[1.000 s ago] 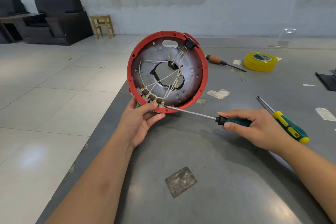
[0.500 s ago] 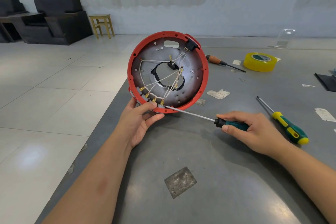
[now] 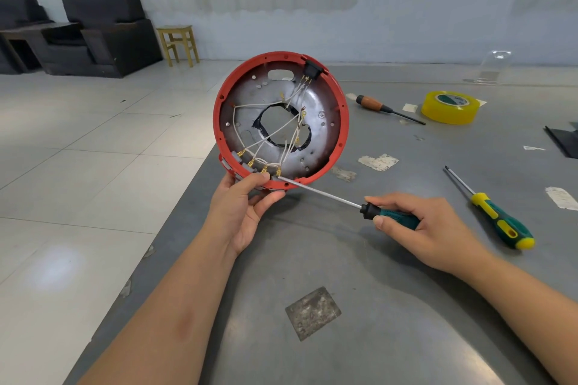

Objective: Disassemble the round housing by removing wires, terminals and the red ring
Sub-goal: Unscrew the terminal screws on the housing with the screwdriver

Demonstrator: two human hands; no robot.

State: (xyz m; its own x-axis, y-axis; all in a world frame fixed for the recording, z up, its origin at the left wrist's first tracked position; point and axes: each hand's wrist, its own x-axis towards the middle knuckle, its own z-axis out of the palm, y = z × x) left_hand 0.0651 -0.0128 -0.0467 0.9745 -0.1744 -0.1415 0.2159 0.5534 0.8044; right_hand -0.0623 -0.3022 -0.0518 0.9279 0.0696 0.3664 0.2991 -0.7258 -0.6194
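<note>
Housing stands tilted on edge at the worktop's near-left corner, open side facing the camera, red ring around the rim. Left hand grips the bottom rim: thumb over the inner lip, fingers curled under and behind. Right hand holds the screwdriver with its grip closed around the green-black handle, index finger laid along the top.

Key relation: the screwdriver's long axis runs from the right hand up and left, low across the worktop, tip landing at the bottom inner edge of the housing, just beside the left thumb and touching or nearly touching the rightmost of the brass terminals. Cannot tell if the tip is seated on a screw or wedged under a terminal. The terminal row sits left of and above the right hand; the left hand is much nearer to it, practically at it.

White wires all still attached, fanning from the terminal row across the central hole to points near the middle and to the black switch at top right. Ring still on. Task looks early.

Likely next: work the tip at that terminal while the left hand steadies. Slip risk towards the thumb.

Spare screwdriver lies right of the right hand; tape roll and wood-handled tool further back.
</note>
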